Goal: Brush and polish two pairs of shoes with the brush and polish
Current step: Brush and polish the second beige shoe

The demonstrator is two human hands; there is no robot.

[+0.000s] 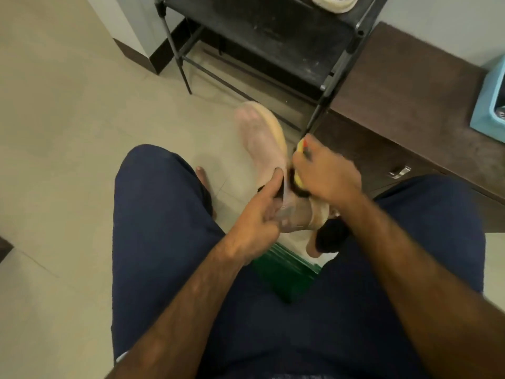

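My left hand (259,217) holds a pale pink shoe (262,143) with a tan sole by its heel end, thumb along the collar, toe pointing away from me above the floor. My right hand (325,173) grips a yellow-backed brush (300,149) with dark bristles, pressed against the right side of the shoe near its opening. The shoe is blurred. A second shoe (325,239), dark and white, lies on the floor below my right wrist, partly hidden.
A black metal shoe rack (273,36) stands ahead, with a light shoe (330,2) on its upper shelf. A dark wooden cabinet (410,119) runs along the right, a light blue bin (492,102) on it. A green stool (284,272) shows between my knees.
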